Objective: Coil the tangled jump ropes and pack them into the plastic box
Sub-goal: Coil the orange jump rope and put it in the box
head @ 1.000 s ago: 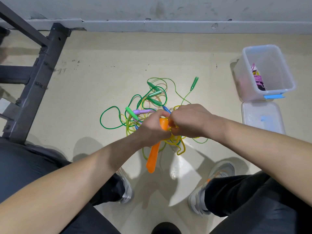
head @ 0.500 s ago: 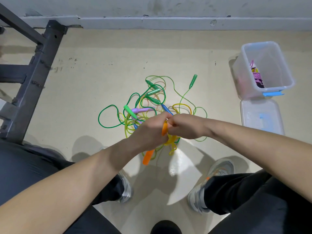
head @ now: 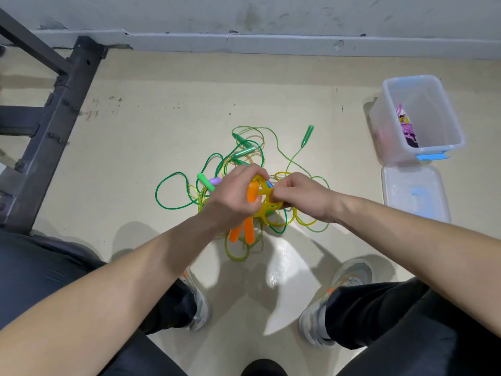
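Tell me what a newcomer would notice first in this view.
Dead centre, the left hand grips two orange handles while the right hand pinches a yellow rope coil beside them. Behind them a tangle of green and yellow ropes sprawls on the floor. At right stands the open plastic box with a purple rope inside, its lid on the floor nearer the person.

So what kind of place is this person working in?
Likely a gym or its storage corner, at a guess: a dark metal rack frame on a pale floor, a scuffed wall, and tangled jump ropes.
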### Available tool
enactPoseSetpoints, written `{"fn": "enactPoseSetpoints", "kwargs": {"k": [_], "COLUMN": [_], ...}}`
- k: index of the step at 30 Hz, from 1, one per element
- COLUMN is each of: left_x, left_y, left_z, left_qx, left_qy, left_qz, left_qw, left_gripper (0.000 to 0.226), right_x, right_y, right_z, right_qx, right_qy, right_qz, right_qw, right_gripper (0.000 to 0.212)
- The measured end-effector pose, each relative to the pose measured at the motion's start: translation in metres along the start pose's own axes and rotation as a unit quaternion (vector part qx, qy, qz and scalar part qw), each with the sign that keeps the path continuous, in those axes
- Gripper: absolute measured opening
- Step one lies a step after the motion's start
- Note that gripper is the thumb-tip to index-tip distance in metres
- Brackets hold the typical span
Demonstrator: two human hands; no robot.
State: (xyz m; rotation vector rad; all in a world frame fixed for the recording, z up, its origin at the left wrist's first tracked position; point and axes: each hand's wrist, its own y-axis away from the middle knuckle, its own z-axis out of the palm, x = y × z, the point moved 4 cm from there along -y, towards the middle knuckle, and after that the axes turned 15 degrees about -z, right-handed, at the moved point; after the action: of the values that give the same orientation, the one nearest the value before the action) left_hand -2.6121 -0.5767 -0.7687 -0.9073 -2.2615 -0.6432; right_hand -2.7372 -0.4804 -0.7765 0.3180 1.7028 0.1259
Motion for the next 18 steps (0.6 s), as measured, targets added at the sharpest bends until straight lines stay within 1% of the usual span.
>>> {"fn": "enactPoseSetpoints", "kwargs": {"k": [2,5,8,9,10,11,12,13,14,15,16,17,18], "left_x": [-0.005,-0.013,-0.011,-0.01,-0.01,-0.01,-0.013,-0.017,-0.02,-0.022,-0.023,-0.024,-0.025], "left_y": [-0.005,-0.006,-0.004,-0.004,-0.004,-0.004,-0.004,-0.003,-0.002,-0.002,-0.002,-0.003,-0.006], "left_z": [-0.005,-0.009,-0.01,-0.01,-0.01,-0.01,-0.009,-0.008,-0.006,-0.005,-0.004,-0.006,-0.01], "left_qx": [-0.008,-0.001,0.037,0.041,0.039,0.032,0.023,0.011,-0.003,-0.015,-0.02,-0.016,-0.002], "left_qy": [0.004,-0.011,-0.005,-0.005,-0.013,-0.029,-0.053,-0.077,-0.092,-0.097,-0.093,-0.077,-0.052], "left_qz": [-0.008,-0.008,-0.013,-0.014,-0.01,-0.003,0.004,0.007,0.005,0.0,-0.007,-0.02,-0.038], "left_qw": [1.0,1.0,0.999,0.999,0.999,0.999,0.998,0.997,0.996,0.995,0.995,0.997,0.998], "left_gripper": [0.041,0.043,0.044,0.045,0.046,0.048,0.05,0.053,0.054,0.055,0.054,0.053,0.052], "right_x": [0.003,0.004,0.0,-0.003,-0.005,-0.007,-0.007,-0.009,-0.011,-0.013,-0.014,-0.015,-0.015], "right_y": [-0.002,-0.003,-0.005,-0.006,-0.006,-0.007,-0.009,-0.009,-0.008,-0.007,-0.004,-0.002,0.0], "right_z": [-0.002,0.001,0.001,0.003,0.005,0.006,0.004,0.003,0.001,0.0,0.001,0.0,-0.001], "right_qx": [0.043,0.075,0.101,0.104,0.107,0.108,0.097,0.074,0.044,0.017,0.006,0.03,0.068], "right_qy": [0.026,0.021,-0.067,-0.097,-0.101,-0.073,-0.008,0.08,0.136,0.134,0.087,0.01,-0.082], "right_qz": [-0.015,-0.034,-0.05,-0.054,-0.055,-0.052,-0.043,-0.02,0.002,0.014,0.02,0.023,0.02], "right_qw": [0.999,0.996,0.991,0.988,0.988,0.99,0.994,0.994,0.99,0.991,0.996,0.999,0.994], "right_gripper": [0.028,0.032,0.028,0.03,0.035,0.04,0.045,0.046,0.047,0.048,0.05,0.05,0.048]}}
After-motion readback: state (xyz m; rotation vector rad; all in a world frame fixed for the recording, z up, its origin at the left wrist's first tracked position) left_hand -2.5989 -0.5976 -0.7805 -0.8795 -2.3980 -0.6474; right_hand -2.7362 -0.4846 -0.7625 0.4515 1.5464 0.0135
